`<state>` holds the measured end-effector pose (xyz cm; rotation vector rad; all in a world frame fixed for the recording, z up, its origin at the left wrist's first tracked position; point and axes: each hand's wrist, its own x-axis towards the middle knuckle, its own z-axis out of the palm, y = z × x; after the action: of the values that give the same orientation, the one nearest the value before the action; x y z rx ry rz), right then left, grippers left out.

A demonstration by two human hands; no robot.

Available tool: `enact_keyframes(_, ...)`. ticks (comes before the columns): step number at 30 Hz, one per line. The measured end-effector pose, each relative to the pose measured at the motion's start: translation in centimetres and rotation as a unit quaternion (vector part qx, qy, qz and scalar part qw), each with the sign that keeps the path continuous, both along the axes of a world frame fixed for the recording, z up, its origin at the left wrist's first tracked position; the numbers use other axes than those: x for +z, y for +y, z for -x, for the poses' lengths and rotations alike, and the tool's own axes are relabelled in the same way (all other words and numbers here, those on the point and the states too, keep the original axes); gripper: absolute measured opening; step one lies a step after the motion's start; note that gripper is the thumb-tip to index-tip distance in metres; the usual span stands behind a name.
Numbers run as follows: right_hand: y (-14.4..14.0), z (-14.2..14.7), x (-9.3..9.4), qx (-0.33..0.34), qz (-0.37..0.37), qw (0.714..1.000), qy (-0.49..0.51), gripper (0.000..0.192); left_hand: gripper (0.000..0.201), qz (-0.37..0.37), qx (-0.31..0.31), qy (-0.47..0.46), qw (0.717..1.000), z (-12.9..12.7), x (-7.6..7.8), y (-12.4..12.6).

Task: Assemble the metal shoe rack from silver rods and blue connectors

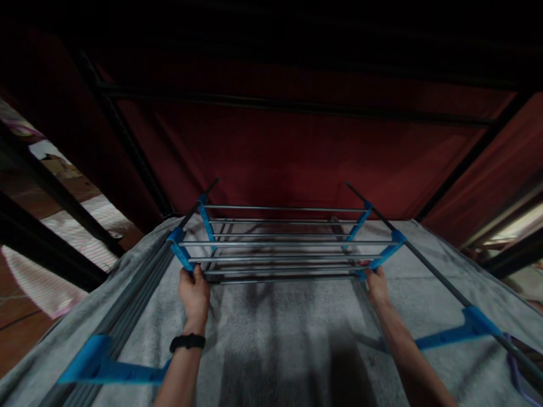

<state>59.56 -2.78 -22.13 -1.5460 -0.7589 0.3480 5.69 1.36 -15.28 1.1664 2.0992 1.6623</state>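
A partly built rack [280, 244] of grey metal tubes and blue plastic brackets lies in front of me on grey cloth. My left hand [195, 288] closes around the lower end of the left blue bracket [180, 251]; a black band is on that wrist. On the other side, my right hand [377, 285] grips the lower end of the right blue bracket [388, 251]. Several thin crossbars span the two sides. Closer to me, another blue bracket [477, 322] sits on the long right tube [441, 280], and a further blue bracket [102, 362] lies at the left.
Long grey tubes [136, 299] run along the left side. The grey cloth [275, 339] covers the surface beneath. Red fabric [288, 152] hangs behind a black metal frame [297, 106]. A striped cloth [63, 260] lies on the floor at left. Something purple-edged [515, 367] shows at right.
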Motion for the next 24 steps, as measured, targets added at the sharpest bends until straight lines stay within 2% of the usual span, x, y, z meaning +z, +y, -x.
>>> enact_keyframes(3, 1.1, 0.4, 0.8, 0.003, 0.008, 1.000, 0.028, 0.031, 0.017, 0.024, 0.007, 0.000, 1.000, 0.2, 0.1, 1.4)
enact_keyframes(7, 2.4, 1.0, 1.4, 0.010, 0.013, 0.999, 0.041, 0.033, 0.020, 0.042, 0.008, 0.003, 0.999, 0.8, -0.6, 2.6)
enact_keyframes(17, 2.8, 1.3, 1.0, 0.003, 0.015, 1.000, 0.016, 0.030, 0.024, 0.049, -0.021, 0.011, 0.998, 1.4, -1.3, 3.0)
enact_keyframes(20, 2.3, 1.5, 1.8, -0.011, 0.012, 1.000, 0.012, 0.035, 0.020, 0.021, -0.034, 0.009, 0.999, 1.5, -1.7, 2.7)
enact_keyframes(24, 1.3, 2.2, 3.9, 0.000, -0.042, 0.999, -0.027, 0.043, 0.020, -0.002, -0.047, 0.005, 0.999, 1.4, -2.1, 1.9)
